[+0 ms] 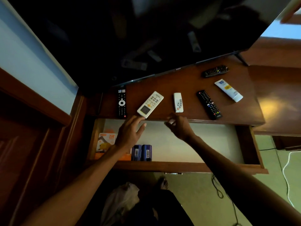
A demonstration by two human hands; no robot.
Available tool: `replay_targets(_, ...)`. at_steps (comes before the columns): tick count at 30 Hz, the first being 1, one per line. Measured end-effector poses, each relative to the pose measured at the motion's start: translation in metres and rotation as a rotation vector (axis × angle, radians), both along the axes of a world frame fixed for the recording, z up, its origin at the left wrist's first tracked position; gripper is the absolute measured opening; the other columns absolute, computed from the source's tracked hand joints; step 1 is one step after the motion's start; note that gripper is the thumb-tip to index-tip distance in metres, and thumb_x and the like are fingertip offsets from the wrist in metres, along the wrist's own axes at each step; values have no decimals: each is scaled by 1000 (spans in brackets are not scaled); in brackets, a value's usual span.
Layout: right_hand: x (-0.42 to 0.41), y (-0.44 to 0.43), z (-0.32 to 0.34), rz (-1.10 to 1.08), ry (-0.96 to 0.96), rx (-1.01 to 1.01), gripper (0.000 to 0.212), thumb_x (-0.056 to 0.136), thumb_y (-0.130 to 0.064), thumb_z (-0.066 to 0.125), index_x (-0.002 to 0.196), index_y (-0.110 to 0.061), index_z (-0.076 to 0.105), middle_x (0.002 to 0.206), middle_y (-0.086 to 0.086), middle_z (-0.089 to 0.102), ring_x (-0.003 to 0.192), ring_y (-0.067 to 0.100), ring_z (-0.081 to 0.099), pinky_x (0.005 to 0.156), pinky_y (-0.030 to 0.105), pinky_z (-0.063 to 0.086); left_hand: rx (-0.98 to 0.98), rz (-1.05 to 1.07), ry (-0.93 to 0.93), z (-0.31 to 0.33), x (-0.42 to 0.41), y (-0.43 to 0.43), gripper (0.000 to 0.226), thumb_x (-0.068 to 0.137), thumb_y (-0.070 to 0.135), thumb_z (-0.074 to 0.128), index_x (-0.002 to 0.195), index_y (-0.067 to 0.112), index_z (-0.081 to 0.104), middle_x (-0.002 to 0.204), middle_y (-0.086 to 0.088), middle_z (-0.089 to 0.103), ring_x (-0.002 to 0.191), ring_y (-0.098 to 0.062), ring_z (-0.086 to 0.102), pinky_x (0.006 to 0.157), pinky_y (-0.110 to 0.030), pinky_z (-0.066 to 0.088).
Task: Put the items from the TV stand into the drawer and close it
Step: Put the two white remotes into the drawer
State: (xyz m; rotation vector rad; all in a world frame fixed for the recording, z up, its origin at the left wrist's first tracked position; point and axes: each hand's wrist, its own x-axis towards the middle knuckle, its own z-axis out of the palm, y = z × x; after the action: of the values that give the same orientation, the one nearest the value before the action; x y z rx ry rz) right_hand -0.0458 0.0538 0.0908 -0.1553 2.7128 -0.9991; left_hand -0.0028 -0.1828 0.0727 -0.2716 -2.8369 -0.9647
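On the brown TV stand top (pixel 187 82) lie a black remote (pixel 121 102), a large white remote (pixel 150 104), a small white remote (pixel 178 102), a long black remote (pixel 209 104), a white tube (pixel 228 90) and a dark remote (pixel 215 71) near the TV. Below it the drawer (pixel 195 144) is pulled out. My left hand (pixel 130 132) hovers over the drawer, fingers apart, fingertips at the large white remote's near end. My right hand (pixel 178 126) is at the stand's front edge, below the small white remote, fingers curled and holding nothing that I can see.
An orange box (pixel 105 141) and two blue packs (pixel 141 152) sit in the drawer's left end. A TV screen (pixel 146 35) overhangs the stand's back. Cables (pixel 216 186) and a plastic bag (pixel 120 201) lie on the floor below.
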Motion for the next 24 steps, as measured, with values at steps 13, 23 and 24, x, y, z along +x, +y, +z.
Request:
replay_targets(13, -103, 28, -7, -113, -80, 172, 82, 82, -40, 71, 149, -20, 27, 143, 21, 37, 127, 41, 44, 100, 49, 44, 59, 298, -451, 5, -87, 47, 87, 82, 18, 76, 152, 13, 25, 158, -19, 23, 145, -35, 23, 113, -46, 27)
replay_targets(23, -97, 35, 0, -32, -18, 159, 89, 78, -18, 76, 151, -18, 27, 146, 21, 38, 130, 40, 42, 102, 51, 45, 468, 318, -194, 41, -98, 37, 63, 81, 2, 73, 137, 15, 50, 123, 3, 55, 108, -10, 55, 68, -4, 47)
replay_targets(24, -93, 35, 4, -30, 8, 152, 87, 78, -15, 75, 151, -19, 26, 146, 21, 38, 129, 40, 43, 101, 51, 46, 500, 310, -163, 46, -100, 36, 58, 82, 2, 72, 135, 14, 53, 119, -1, 60, 102, -10, 59, 67, -4, 48)
